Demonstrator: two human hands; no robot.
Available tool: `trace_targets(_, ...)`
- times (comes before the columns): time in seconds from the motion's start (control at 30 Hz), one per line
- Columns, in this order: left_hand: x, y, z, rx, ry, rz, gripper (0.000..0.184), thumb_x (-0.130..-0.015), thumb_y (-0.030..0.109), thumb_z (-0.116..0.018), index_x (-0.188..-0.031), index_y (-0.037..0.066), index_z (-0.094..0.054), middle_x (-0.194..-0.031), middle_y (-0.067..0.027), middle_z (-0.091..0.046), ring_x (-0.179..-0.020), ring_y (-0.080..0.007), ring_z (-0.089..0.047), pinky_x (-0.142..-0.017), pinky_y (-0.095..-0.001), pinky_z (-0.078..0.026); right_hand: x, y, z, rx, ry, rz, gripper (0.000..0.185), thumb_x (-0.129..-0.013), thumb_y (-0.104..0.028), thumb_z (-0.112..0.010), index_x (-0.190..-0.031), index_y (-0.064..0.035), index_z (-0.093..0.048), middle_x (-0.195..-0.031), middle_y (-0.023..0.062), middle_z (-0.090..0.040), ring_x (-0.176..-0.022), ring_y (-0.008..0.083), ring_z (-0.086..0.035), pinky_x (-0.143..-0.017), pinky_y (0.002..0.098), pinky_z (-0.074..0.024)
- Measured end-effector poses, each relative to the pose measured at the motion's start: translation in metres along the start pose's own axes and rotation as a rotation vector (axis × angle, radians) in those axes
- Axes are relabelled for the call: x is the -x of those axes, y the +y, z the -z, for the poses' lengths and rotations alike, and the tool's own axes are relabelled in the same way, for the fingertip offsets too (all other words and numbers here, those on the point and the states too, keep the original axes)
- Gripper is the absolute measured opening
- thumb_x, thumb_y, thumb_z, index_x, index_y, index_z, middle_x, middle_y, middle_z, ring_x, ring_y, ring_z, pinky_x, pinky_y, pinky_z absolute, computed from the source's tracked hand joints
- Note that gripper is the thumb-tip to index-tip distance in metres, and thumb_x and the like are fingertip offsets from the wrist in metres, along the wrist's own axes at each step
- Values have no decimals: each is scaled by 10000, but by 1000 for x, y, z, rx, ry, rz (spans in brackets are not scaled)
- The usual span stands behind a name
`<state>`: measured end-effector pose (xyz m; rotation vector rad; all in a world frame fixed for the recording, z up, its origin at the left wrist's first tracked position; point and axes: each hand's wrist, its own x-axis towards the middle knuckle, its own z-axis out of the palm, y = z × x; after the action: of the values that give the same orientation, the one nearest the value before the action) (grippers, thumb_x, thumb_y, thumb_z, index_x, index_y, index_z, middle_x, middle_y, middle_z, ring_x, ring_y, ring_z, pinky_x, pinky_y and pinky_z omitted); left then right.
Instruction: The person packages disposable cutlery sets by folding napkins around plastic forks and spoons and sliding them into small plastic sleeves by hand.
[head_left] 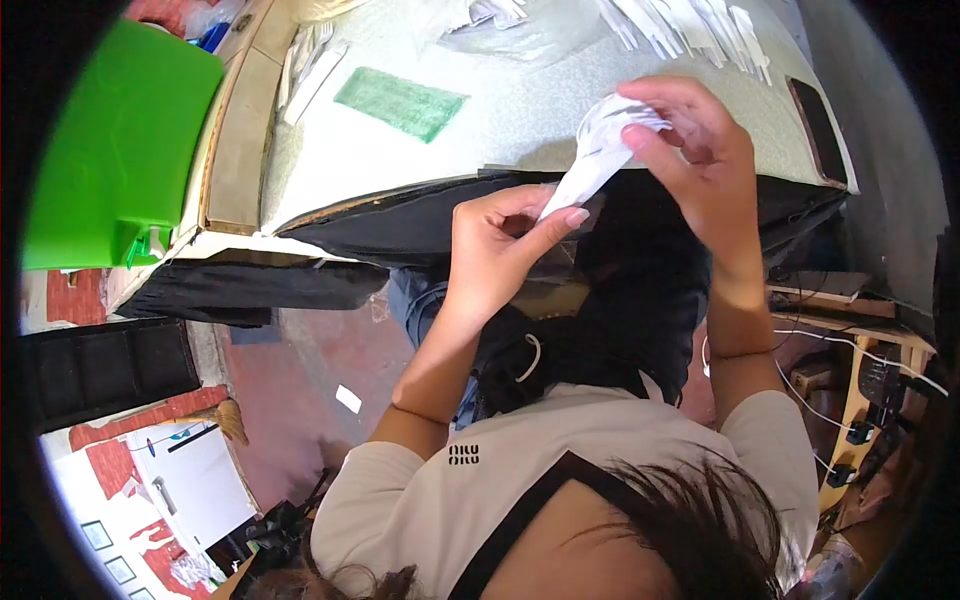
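Note:
Both my hands hold a white paper-like bundle over the table's front edge. The lower, narrow end is pinched between the thumb and fingers of my left hand. At the wider, rounded upper end, my right hand grips with thumb and fingers; thin layers or strips show there. The bundle slants up to the right. Beyond it on the white table lies a green rectangular piece. What is inside the bundle cannot be made out.
White strips lie at the back right, near a clear plastic bag. A dark phone rests at the right edge. White utensils lie at the left. A green container stands far left. Cables hang at the right.

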<state>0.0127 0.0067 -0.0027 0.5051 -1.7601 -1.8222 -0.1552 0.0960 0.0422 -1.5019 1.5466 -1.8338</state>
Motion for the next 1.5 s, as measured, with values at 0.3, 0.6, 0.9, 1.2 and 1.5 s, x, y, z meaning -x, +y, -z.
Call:
trace_targets(0.3, -1, 5, -5, 57, 31, 25, 197, -752, -20, -658, -946, -43, -636, -813, -56, -644, -704, -66, -554, -637, -204, -434, 9, 2, -12, 129, -143, 3, 163, -737, -82, -663, -892, -38, -639, -850, 41, -634, -749, 90, -564, -585, 215, -417)
trace_targets(0.6, -2, 6, -5, 51, 43, -20, 222, -740, -38, -661, -959, -46, -626, -828, -70, -643, -714, -77, -571, -638, -206, -452, 8, -2, -13, 162, -242, -12, 163, -727, -116, -665, -876, -52, -649, -817, 63, -630, -741, 149, -559, -663, 254, -414)
trace_targets(0.9, -1, 5, -5, -56, 80, -40, 267, -716, 18, -710, -969, -30, -638, -791, -32, -640, -685, -41, -543, -602, -179, -452, 7, 2, -9, 283, -311, 156, 142, -766, -177, -634, -806, -41, -642, -934, 92, -581, -884, 229, -511, -812, 321, -375)
trace_targets(1.2, -1, 2, -7, 17, 142, -204, 522, -670, -50, -717, -1154, -21, -522, -823, -90, -658, -747, -93, -609, -645, -208, -488, 3, -1, -1, 268, -378, 120, 139, -768, -185, -630, -797, -49, -619, -932, 84, -532, -927, 227, -498, -805, 313, -387)
trace_targets(1.5, 1, 7, -1, -74, 70, -271, 554, -655, -58, -723, -1164, -21, -507, -840, -117, -661, -775, -132, -632, -669, -233, -505, 3, -8, -4, 333, -357, 237, 123, -707, -153, -665, -773, -68, -607, -908, 68, -530, -901, 229, -494, -783, 313, -393)
